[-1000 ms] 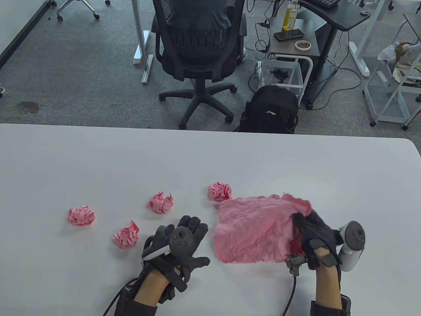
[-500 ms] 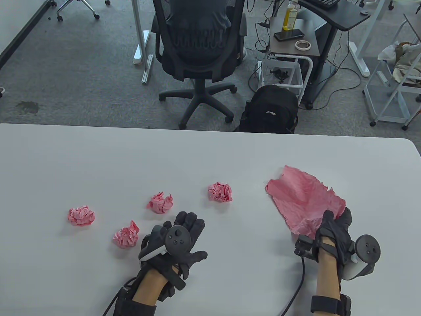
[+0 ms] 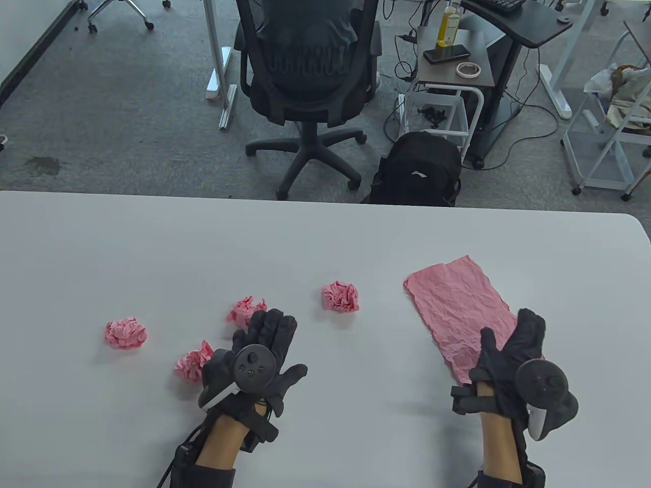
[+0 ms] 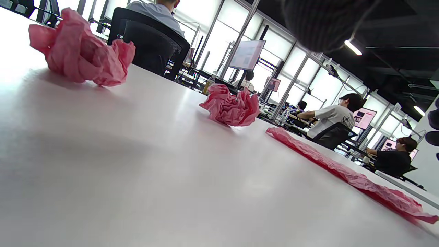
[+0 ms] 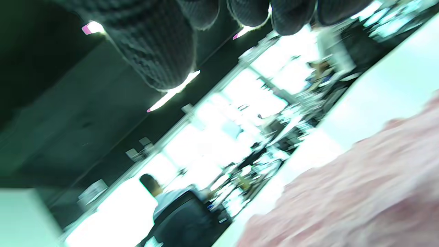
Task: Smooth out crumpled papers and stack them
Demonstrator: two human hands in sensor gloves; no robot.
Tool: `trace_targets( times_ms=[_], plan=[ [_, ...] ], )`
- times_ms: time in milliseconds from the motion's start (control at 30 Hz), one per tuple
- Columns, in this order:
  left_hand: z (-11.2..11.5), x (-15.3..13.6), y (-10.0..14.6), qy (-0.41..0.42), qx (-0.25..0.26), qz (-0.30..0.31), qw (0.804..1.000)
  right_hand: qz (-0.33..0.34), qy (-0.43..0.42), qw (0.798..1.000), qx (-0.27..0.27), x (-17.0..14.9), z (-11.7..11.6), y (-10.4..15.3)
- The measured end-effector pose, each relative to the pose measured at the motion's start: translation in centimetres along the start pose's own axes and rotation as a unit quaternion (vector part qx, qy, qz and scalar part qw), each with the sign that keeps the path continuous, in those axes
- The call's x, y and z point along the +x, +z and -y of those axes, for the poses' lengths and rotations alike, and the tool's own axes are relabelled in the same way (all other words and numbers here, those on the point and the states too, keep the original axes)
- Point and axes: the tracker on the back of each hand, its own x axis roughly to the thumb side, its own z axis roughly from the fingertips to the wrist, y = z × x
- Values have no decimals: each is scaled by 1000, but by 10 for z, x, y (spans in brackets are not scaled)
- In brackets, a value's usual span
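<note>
- Nothing on the white table (image 3: 325, 239) served as a container; the papers lay straight on its surface.
- The flattened pink sheet (image 3: 460, 317) lay spread on the right part of the table, wrinkled, its long side running from the far left toward you at the near right. From the left wrist view it showed as a low pink strip (image 4: 346, 175) lying flat on the tabletop.
- Your right hand (image 3: 511, 363) sat over the near end of that sheet, palm down, with the fingers (image 3: 529, 330) straight and pointing away from you and the thumb spread to the left. It gripped nothing; whether the palm actually pressed the paper could not be told. The right wrist view was blurred and showed only dark fingertips at the top and pink paper below.
- Your left hand (image 3: 259, 363) was held palm down with fingers extended and loosely together, thumb out to the right, holding nothing.
- Its fingertips reached just beside one crumpled ball (image 3: 244, 310), partly covering it in the table view; contact could not be judged.
- A second crumpled ball (image 3: 192, 362) lay just left of that hand.
- A third ball (image 3: 339, 296) sat between your two hands, farther out on the table, apart from the sheet.
- A fourth ball (image 3: 125, 333) lay well to the left, apart from the others.
- Each hand carried its tracker (image 3: 252, 367) on the back.
</note>
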Motion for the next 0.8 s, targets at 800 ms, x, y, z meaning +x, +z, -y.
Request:
trace_targets(
  times_ms=[800],
  plan=[
    [9,-3,-1,9,-18,2,1000,14,281,865,415,131,-242,-31]
  ],
)
